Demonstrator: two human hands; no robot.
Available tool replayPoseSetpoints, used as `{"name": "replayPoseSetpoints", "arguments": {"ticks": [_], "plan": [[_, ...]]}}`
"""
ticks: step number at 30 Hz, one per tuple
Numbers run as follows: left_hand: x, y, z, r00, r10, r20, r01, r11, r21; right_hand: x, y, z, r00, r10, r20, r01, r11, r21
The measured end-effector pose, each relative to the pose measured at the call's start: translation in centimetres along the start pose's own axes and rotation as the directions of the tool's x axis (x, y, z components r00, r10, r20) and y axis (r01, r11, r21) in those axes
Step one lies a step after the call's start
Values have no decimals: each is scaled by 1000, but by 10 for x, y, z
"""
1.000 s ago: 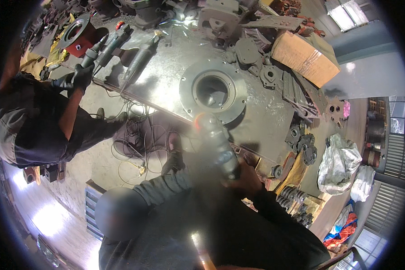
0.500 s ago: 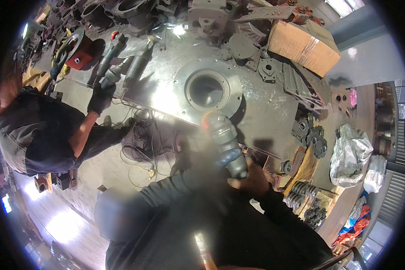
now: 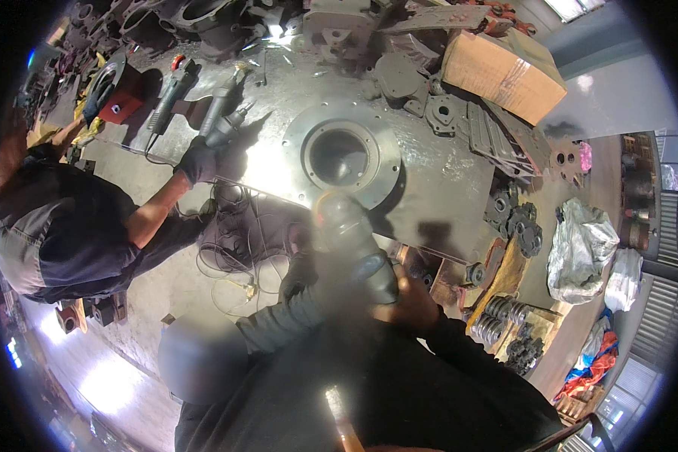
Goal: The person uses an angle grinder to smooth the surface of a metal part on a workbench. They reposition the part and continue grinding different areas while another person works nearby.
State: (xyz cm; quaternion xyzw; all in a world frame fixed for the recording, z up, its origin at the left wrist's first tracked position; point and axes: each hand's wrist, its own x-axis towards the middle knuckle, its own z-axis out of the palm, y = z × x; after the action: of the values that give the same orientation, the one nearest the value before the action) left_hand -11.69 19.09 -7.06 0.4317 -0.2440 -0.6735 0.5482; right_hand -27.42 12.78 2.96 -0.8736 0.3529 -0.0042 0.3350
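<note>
A flat round metal flange [image 3: 295, 134], with a wide central bore and small holes around its rim, lies on the metal workbench. Over its near edge I hold a grey hand grinder [image 3: 348, 230], slanting away from me with its head toward the flange; its front is blurred, so I cannot tell whether it touches. My left hand [image 3: 367, 266], partly smeared and dark, is wrapped round the grinder's body. Lower on the rear of the body, my right hand [image 3: 414, 301] grips from the right side.
At left, a co-worker's gloved hand [image 3: 197, 160] holds a grey power tool [image 3: 226, 128] by the bench edge. Another grinder [image 3: 172, 94] lies farther left. A cardboard box [image 3: 497, 75] and flat metal plates [image 3: 497, 139] occupy the right. Cables [image 3: 241, 256] hang below the bench edge.
The grinder in my hands has shifted slightly left and nearer, its head now more smeared. The co-worker's gloved hand and tool have moved right along the bench edge.
</note>
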Motion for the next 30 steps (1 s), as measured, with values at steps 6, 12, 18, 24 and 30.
{"name": "replayPoseSetpoints", "arguments": {"ticks": [6,12,18,24,30], "plan": [[45,-47,10,937,323,137,-350,844,407,-8,34,-19,846,472,247,-524,652,548],[21,-21,-14,805,477,352,-570,462,679,-19,68,32,943,230,241,-293,918,267],[23,-11,-9,808,407,426,-587,483,650,-19,37,-5,927,300,224,-345,916,204],[47,-28,8,956,102,276,-72,991,-117,-16,34,-25,937,341,74,-338,837,429],[16,9,15,990,65,125,-96,959,265,-23,25,-17,921,333,201,-385,853,353]]}}
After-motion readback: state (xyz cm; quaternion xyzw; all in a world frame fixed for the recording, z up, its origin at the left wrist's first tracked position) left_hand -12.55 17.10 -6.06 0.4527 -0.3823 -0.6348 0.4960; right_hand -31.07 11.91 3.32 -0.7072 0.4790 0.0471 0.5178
